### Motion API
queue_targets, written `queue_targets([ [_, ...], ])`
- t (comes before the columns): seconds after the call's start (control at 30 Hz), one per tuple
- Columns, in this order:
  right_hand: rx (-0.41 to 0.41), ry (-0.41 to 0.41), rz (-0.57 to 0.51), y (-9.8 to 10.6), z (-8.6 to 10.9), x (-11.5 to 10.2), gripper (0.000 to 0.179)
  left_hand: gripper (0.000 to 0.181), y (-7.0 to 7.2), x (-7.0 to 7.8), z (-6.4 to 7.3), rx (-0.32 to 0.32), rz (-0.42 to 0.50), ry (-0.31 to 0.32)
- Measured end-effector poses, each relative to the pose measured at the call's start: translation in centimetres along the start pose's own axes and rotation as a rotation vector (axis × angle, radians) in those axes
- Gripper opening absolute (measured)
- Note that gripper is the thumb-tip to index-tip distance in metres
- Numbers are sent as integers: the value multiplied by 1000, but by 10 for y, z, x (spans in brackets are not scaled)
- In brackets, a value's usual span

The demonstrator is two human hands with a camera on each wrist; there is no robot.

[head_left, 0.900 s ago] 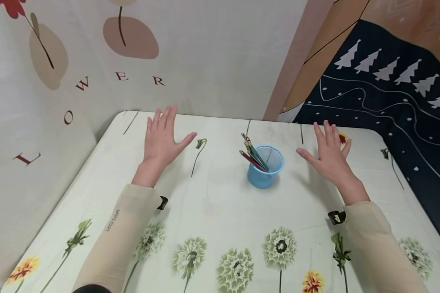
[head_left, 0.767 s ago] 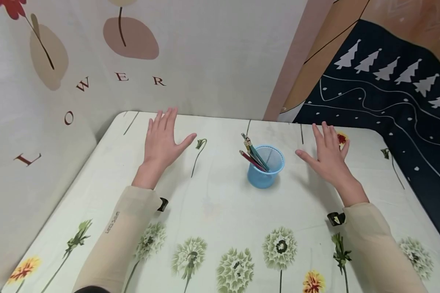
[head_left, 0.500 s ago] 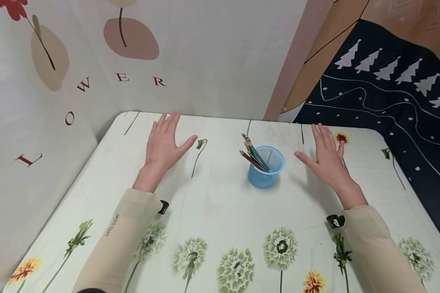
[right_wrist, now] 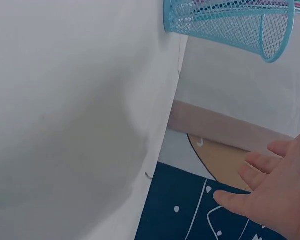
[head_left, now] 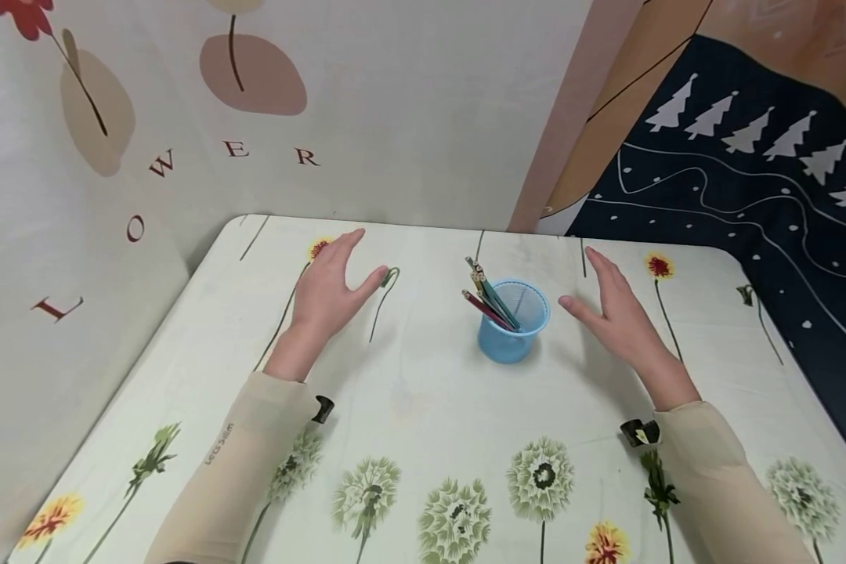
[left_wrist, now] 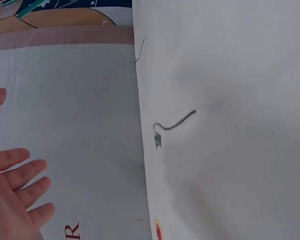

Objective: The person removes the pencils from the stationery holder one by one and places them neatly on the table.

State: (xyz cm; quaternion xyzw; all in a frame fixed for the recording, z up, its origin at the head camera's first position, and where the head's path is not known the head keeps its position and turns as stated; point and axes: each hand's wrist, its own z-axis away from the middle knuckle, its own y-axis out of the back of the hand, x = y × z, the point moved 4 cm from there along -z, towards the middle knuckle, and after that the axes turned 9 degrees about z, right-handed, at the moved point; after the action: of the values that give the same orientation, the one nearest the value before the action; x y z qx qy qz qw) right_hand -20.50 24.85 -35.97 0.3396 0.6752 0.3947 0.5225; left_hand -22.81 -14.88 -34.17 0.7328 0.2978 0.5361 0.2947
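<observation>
A light blue mesh pen cup (head_left: 505, 341) stands upright on the table, right of the middle. Several pencils (head_left: 492, 299), green and dark red among them, lean out of it toward the left. My left hand (head_left: 329, 294) hovers left of the cup, thumb spread away from the fingers, holding nothing. On the cup's other side, closer to it, my right hand (head_left: 619, 317) is raised over the cloth with its thumb toward the rim, apart from it. In the right wrist view the cup (right_wrist: 230, 25) lies above the right hand (right_wrist: 277, 187), whose fingers are extended.
The white tablecloth (head_left: 409, 407) carries printed flowers and stems. A pale wall sheet with letters (head_left: 306, 157) rises behind the table, and a dark blue sheet with white trees (head_left: 719, 172) hangs at the right. A black band (head_left: 640, 432) sits by the right cuff.
Both hands have turned from palm-down to more edge-on. The left hand has shifted right and nearer the body; the right hand has drawn slightly left toward the cup. The cup and pencils stay put.
</observation>
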Motion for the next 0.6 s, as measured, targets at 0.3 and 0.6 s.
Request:
queue_targets([
  [0.3,-39,4,-36,-9,2,-9,84,57,-13,9,8,-13,88,-32],
  [0.6,-41,58,-89,-17,6,-18,75,47,-24,23,12,-20,208,-107],
])
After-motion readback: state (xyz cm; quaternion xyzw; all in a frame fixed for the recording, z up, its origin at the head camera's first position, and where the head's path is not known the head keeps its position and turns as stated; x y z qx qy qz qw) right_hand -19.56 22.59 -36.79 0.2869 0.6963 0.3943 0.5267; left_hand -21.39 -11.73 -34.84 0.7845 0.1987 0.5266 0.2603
